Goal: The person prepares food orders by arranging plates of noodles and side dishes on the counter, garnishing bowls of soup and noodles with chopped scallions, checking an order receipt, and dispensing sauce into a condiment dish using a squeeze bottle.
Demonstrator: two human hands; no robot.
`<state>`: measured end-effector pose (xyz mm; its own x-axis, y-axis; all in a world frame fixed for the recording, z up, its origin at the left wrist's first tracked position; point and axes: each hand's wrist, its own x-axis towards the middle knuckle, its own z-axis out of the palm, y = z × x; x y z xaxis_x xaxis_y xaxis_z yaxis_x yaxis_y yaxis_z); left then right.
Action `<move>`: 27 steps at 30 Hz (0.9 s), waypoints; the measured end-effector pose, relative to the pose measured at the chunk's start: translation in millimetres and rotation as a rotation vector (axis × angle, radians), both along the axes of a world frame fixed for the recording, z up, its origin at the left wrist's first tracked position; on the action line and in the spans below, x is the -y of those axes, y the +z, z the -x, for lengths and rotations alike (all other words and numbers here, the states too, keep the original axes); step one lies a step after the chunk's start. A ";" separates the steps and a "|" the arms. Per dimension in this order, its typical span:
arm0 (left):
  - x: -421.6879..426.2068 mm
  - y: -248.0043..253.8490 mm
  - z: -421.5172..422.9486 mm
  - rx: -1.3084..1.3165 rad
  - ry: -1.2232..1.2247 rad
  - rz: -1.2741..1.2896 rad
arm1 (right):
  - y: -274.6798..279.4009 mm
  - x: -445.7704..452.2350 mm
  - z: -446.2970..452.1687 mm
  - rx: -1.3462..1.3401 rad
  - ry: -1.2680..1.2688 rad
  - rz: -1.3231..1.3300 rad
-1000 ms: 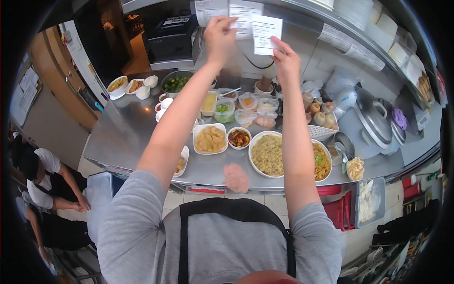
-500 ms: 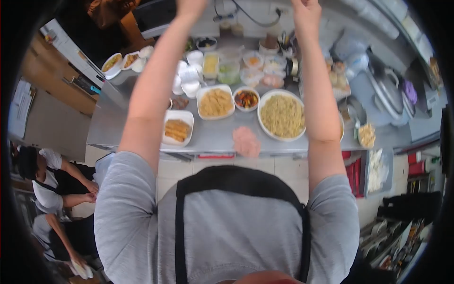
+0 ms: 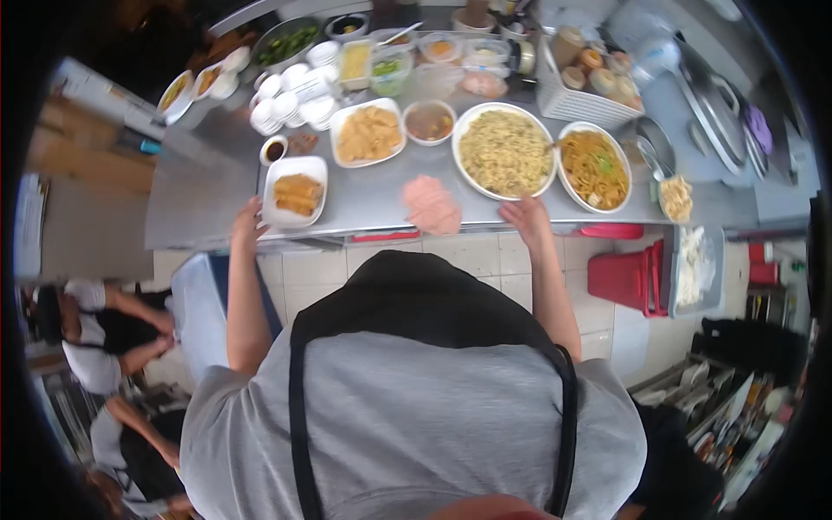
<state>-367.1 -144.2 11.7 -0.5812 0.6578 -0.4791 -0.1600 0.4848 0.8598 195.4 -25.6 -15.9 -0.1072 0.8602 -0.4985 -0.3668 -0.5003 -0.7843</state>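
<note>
My left hand [image 3: 249,220] is open at the counter's front edge, beside the white dish of fried rolls [image 3: 296,194]. My right hand [image 3: 525,213] is open, its fingertips by the front rim of the large bowl of fried rice [image 3: 505,152]. Whether either hand touches its dish is unclear. Between the hands lies a pink cloth [image 3: 432,205]. Behind it stand a square dish of golden pieces [image 3: 367,133] and a round bowl with reddish contents [image 3: 429,122]. To the right is an oval bowl of noodles [image 3: 594,168].
A basket of bottles [image 3: 589,100] and large metal lids [image 3: 711,121] stand at the back right. Small white cups [image 3: 285,106] and a bowl of greens [image 3: 289,44] are at the back left. Two people work at the lower left. A red bin [image 3: 626,279] stands below the counter.
Both hands have come down from the paper slips on the upper rail to the counter's front edge. The slips are out of view, and the camera now looks lower.
</note>
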 end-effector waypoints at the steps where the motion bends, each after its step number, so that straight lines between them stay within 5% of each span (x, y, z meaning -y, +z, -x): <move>1: 0.1 -1.7 -12.4 0.068 -0.010 -0.015 | -9.1 -10.6 7.4 -0.145 -0.136 -0.031; 13: 5.3 -6.3 1.0 0.285 -0.004 -0.091 | 46.3 38.0 -3.4 0.084 -0.040 -0.153; 18: 25.6 9.3 91.3 0.311 0.083 -0.112 | 95.9 48.6 86.4 0.066 0.122 -0.240; 27: -3.0 22.0 335.9 0.107 0.315 -0.244 | 102.3 -2.5 366.2 -0.056 0.481 -0.185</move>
